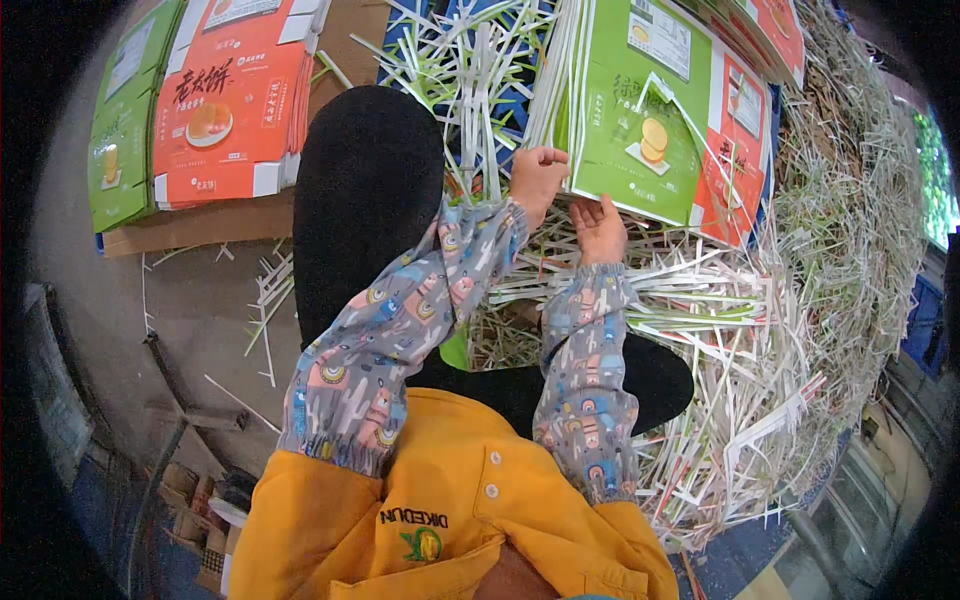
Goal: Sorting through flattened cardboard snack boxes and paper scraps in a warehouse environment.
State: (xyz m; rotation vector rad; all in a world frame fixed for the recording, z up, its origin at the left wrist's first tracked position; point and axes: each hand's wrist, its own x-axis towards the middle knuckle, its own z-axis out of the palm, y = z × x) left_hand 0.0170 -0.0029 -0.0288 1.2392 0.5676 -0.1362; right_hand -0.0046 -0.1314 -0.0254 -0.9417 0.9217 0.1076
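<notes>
A thick stack of flat printed carton sheets (620, 120), green with an orange-red part on the right, lies ahead of me. My left hand (540, 182) is closed at its near left corner, thumb and fingers pinched on the edge. Just to the right and lower, my right hand (600, 232) is turned palm up, its fingertips gripping the stack's near edge; some of those fingers are partly hidden. A thin pale green strip (685, 115) lies bent across the top sheet.
Orange-red carton sheets (235, 110) and green ones (130, 130) are stacked on brown cardboard (200, 225) at the left. White and green paper strips (720, 330) heap up at the right. My dark-clothed knee (365, 170) rises between the stacks. A metal frame (170, 420) stands lower left.
</notes>
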